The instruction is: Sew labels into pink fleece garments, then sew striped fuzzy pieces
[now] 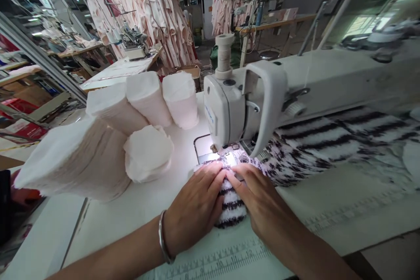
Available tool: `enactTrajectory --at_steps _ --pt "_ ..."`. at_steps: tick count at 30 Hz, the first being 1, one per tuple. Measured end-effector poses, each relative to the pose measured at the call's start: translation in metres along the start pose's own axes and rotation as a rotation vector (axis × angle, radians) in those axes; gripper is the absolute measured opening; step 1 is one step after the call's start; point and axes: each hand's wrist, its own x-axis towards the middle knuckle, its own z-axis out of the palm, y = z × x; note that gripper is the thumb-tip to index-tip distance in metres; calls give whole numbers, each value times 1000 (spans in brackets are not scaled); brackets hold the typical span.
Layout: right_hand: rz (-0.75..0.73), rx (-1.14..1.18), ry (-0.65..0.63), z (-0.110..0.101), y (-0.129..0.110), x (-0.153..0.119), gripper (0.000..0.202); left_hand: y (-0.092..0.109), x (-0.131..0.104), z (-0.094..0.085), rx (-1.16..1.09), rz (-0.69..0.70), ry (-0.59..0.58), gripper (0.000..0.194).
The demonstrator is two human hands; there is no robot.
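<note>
A piece of black-and-white striped fluffy fabric [232,210] lies under the lit head of a white sewing machine [226,105]. On its left side my left hand [197,201], with a silver bangle at the wrist, holds the fabric, fingers together and fingertips close to the presser foot [215,148]. My right hand [259,192] grips the fabric's other side, thumb and index finger closed at its edge. The fingertips of both hands nearly meet in front of the needle area. Fingers partly hide the fabric edge between them.
Several stacks of white cut fabric pieces [147,96] stand left of the machine. More striped fabric [315,140] spreads beneath the machine arm at right. Ruler markings [219,264] run along the table's front. Behind, pink garments [147,17] hang on a rack.
</note>
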Motion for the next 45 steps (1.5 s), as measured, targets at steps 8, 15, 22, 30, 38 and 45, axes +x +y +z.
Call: enactTrajectory --at_steps 8,15,22,30,38,45 --pt "-36 109 -129 -35 22 -11 57 2 -3 -36 -159 -151 -63 14" --pt "-139 112 20 -37 22 -19 38 2 -12 -38 -219 -219 -131 11" --pt "-229 2 13 -28 13 -10 36 2 -13 -27 -207 -117 -181 9" --pt "-226 -43 59 -26 11 -6 30 3 -7 -33 -191 -77 -232 13" --pt "-175 -78 69 -25 -7 -23 35 2 -6 -38 -196 -27 -242 10" --pt "-56 -290 229 -6 -51 -55 40 1 1 -35 -223 108 -180 20"
